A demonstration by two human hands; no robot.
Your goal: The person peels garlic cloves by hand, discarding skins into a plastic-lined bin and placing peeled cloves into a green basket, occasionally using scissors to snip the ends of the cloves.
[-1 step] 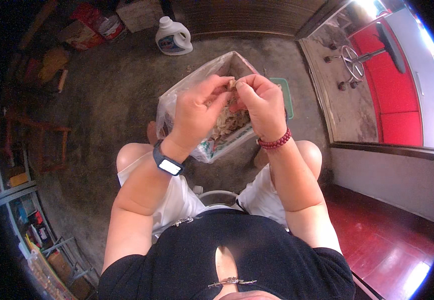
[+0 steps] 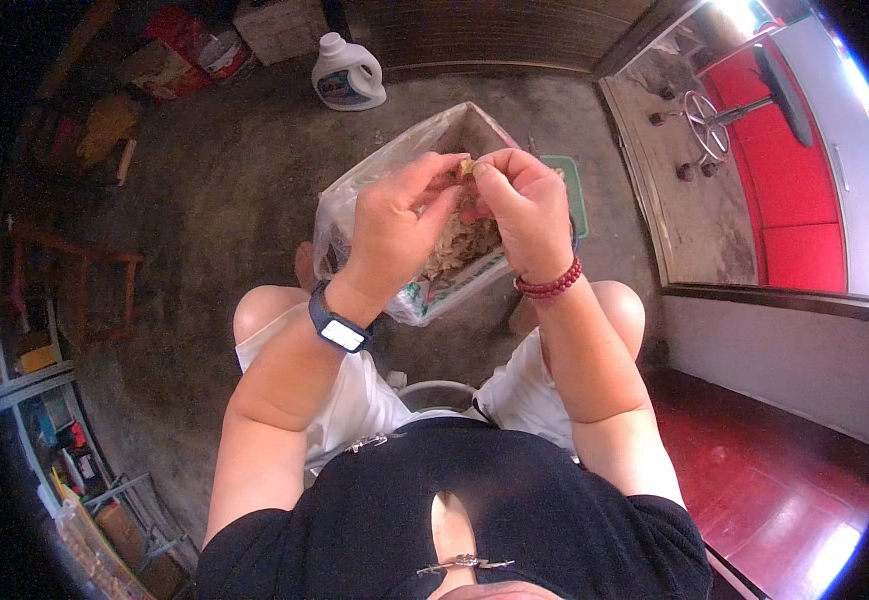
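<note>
Our right hand (image 2: 532,205) pinches a small yellowish piece (image 2: 468,167) between thumb and forefinger; our left hand (image 2: 395,225) curls against it, though we can't tell whether it grips. Beneath them, we see pale flakes (image 2: 463,245) in a box (image 2: 475,130) lined with clear plastic (image 2: 339,208). A green tray (image 2: 580,200) lies right of the right hand; beyond the left stands a white jug (image 2: 340,70).

grey floor (image 2: 225,180) | brown panel (image 2: 485,35) | wheeled stool (image 2: 745,109) | red surface (image 2: 755,485) (glossy) | upper-right light (image 2: 738,14)
</note>
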